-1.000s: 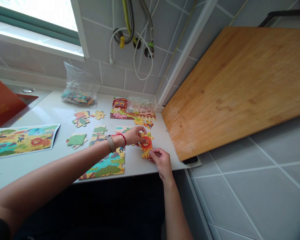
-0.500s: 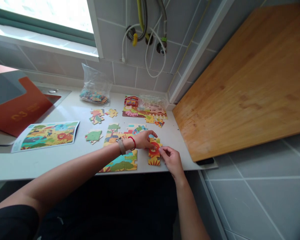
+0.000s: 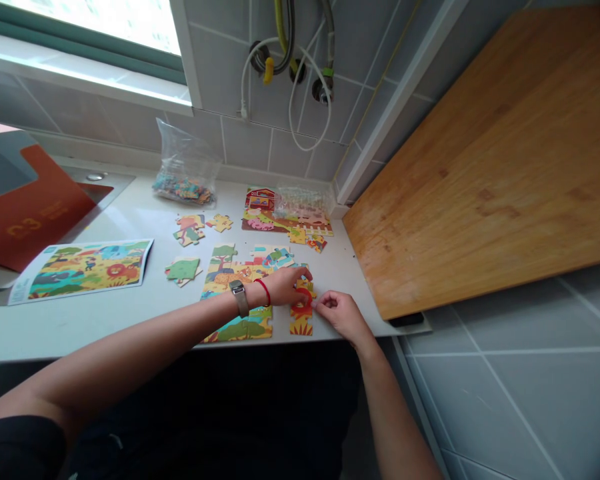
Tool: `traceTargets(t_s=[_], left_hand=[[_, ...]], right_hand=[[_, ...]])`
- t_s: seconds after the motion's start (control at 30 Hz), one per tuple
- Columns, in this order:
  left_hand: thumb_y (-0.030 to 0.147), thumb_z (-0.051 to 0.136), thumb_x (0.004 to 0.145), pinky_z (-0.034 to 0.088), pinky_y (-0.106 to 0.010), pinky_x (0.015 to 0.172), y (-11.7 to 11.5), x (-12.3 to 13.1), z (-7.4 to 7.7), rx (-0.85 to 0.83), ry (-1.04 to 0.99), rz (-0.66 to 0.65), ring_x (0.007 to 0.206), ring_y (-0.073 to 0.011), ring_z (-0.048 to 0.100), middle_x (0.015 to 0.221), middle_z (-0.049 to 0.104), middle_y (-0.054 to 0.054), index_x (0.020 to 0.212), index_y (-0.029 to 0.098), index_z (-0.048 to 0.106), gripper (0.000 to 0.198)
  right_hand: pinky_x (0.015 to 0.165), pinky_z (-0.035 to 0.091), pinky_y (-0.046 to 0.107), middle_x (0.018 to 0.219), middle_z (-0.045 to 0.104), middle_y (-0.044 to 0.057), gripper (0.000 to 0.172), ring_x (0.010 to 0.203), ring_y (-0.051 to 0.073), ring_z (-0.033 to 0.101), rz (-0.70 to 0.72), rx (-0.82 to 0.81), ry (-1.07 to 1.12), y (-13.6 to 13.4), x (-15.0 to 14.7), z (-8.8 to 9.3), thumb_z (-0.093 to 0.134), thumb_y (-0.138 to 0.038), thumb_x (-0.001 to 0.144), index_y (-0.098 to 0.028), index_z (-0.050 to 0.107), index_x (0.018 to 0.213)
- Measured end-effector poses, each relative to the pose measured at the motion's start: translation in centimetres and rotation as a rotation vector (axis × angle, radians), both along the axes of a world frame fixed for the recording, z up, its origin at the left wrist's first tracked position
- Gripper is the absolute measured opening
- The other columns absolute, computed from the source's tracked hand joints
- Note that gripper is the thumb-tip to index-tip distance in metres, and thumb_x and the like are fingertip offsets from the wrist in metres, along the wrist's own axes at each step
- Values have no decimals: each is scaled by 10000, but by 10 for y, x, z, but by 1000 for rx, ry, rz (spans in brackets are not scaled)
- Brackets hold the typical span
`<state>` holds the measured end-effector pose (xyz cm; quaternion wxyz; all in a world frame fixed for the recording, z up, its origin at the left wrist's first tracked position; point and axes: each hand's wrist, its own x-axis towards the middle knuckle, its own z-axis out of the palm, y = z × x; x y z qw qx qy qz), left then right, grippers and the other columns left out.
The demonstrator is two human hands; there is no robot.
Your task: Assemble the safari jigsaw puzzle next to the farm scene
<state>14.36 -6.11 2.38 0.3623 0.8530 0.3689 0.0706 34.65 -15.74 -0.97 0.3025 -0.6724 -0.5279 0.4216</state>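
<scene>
Both our hands are working close together at the front of the white bench (image 3: 130,220). Our left hand (image 3: 285,287) is pressing its fingers onto a red-and-yellow cardboard lion jigsaw piece (image 3: 301,322), while our right hand (image 3: 340,315) is bunching its fingertips at that piece's right edge; we cannot tell whether it is gripping. The piece is lying just beside a part-built jungle jigsaw (image 3: 237,325).
</scene>
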Motion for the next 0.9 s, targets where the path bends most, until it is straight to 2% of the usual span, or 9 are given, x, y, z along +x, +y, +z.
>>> traceTargets(t_s=[0.07, 0.17, 0.23, 0.3, 0.37, 0.5, 0.67, 0.77, 0.9], left_hand=[[271, 772, 847, 539, -334, 899, -6, -2, 1, 83, 37, -13, 1068, -281, 699, 1179, 678, -116, 1312, 171, 655, 489], [338, 718, 922, 564, -365, 863, -12, -8, 1, 183, 93, -41, 1011, -295, 721, 1233, 647, -135, 1332, 194, 665, 438], [374, 663, 971, 574, -353, 812, -15, -11, 1, 231, 117, -66, 961, -281, 731, 1228, 642, -124, 1307, 223, 693, 370], [384, 630, 998, 574, -332, 788, -16, -14, 0, 267, 125, -88, 941, -259, 734, 1247, 635, -108, 1290, 247, 708, 332], [392, 603, 1019, 570, -314, 786, -15, -16, -1, 295, 120, -104, 930, -232, 733, 1297, 624, -91, 1292, 268, 708, 317], [436, 655, 999, 565, -285, 762, -16, -25, -7, 361, 59, -156, 889, -190, 725, 1332, 628, -64, 1232, 266, 729, 297], [414, 735, 962, 567, -351, 921, -23, -44, -18, 453, -70, -292, 1065, -246, 691, 1311, 664, -78, 1228, 268, 739, 303], [353, 620, 1039, 529, -436, 1030, -28, -53, -23, 560, -102, -376, 1236, -300, 629, 1365, 660, -97, 1239, 293, 748, 244], [307, 573, 1061, 499, -452, 1107, -30, -57, -26, 589, -102, -416, 1362, -310, 580, 1440, 641, -109, 1294, 289, 731, 282]], right_hand=[[559, 428, 260, 626, 657, -3, 292, 582, 150, 565, -11, 46, -90, -2, -3, 1, 781, -452, 780, -196, 653, 725], [578, 474, 270, 685, 648, 0, 212, 597, 155, 569, 9, 219, -175, -9, -11, 5, 731, -404, 868, -207, 676, 816], [694, 555, 308, 857, 693, 46, 154, 722, 186, 638, 47, 377, -223, -15, -15, 6, 698, -365, 919, -213, 713, 933], [902, 587, 378, 1088, 704, 97, 168, 972, 239, 684, 107, 502, -287, -20, -17, 6, 700, -338, 938, -231, 743, 1060], [1065, 543, 443, 1263, 678, 118, 225, 1194, 279, 643, 178, 552, -350, -25, -16, 4, 701, -333, 952, -255, 755, 1156], [1169, 484, 532, 1454, 625, 121, 357, 1373, 310, 560, 320, 520, -441, -35, -12, 3, 671, -374, 985, -278, 725, 1325], [1211, 436, 602, 1627, 479, 164, 840, 1511, 382, 432, 411, 474, -522, -49, -12, -2, 805, -638, 820, -244, 576, 1527], [1219, 427, 599, 1577, 536, 177, 726, 1478, 366, 488, 381, 543, -527, -54, -13, -10, 797, -592, 853, -233, 639, 1463], [1211, 430, 613, 1501, 615, 172, 539, 1427, 355, 556, 404, 629, -515, -54, -8, -17, 799, -508, 885, -251, 724, 1352]])
